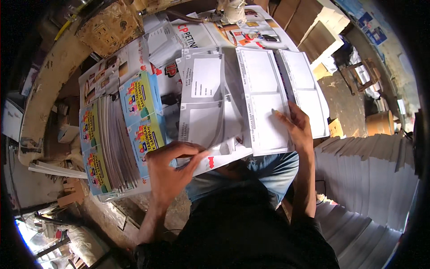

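Three piles of printed sheets with white boxes and grey margins lie side by side on the poster-covered table. My left hand [177, 163] pinches the near corner of a sheet on the left pile [204, 78], and that sheet bends upward. Over the middle sheet [264, 80], my right hand [298, 127] has its thumb on top and its fingers at the right edge, gripping it. Part of the right pile [298, 71] is behind that hand. Left of these, colourful blue and yellow booklet covers [139, 101] flank a fanned stack of pages [118, 148].
Tall stacks of white paper [367, 168] stand to the right, below table height. Wrapped machinery [230, 11] and a worn brown block [109, 29] border the table's far side. A wooden stool [362, 75] sits farther right.
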The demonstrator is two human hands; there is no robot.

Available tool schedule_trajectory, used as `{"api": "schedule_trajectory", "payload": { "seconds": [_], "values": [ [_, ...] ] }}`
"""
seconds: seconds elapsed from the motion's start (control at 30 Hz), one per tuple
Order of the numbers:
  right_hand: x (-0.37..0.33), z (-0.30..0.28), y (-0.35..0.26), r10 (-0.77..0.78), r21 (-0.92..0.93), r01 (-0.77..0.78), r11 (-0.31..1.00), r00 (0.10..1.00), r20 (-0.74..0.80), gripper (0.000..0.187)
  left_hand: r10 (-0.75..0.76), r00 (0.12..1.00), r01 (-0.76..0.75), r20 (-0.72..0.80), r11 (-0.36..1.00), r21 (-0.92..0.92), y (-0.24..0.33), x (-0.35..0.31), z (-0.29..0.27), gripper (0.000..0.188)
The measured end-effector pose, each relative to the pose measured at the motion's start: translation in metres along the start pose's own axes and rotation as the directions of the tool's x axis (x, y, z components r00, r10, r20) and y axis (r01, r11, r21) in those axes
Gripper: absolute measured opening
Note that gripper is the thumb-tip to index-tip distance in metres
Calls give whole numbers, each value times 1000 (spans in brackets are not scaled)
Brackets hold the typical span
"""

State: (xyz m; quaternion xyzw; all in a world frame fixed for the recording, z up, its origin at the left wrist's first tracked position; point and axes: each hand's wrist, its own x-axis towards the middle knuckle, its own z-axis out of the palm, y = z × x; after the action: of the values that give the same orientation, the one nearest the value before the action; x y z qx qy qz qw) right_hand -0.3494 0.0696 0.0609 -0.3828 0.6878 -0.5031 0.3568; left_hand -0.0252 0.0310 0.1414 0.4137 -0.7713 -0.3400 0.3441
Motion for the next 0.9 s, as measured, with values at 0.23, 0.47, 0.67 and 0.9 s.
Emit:
{"api": "schedule_trajectory", "payload": {
  "seconds": [0.23,0.47,0.67,0.9],
  "values": [
    [-13,-16,-22,-40,167,45,985,999,-37,60,-384,890,246,-246,858,-450,-25,-11,39,24],
    [-42,64,-44,-92,64,95,993,995,-49,60,-441,833,-29,-335,569,-822,-31,-30,58,11],
    [-40,117,-6,-240,123,226,966,965,108,55,-135,989,32,-68,628,-777,-33,-30,25,38],
    [-42,118,-48,83,202,-96,975,994,76,73,-162,984,80,80,790,608,-63,-44,-67,94]
  ]
}}
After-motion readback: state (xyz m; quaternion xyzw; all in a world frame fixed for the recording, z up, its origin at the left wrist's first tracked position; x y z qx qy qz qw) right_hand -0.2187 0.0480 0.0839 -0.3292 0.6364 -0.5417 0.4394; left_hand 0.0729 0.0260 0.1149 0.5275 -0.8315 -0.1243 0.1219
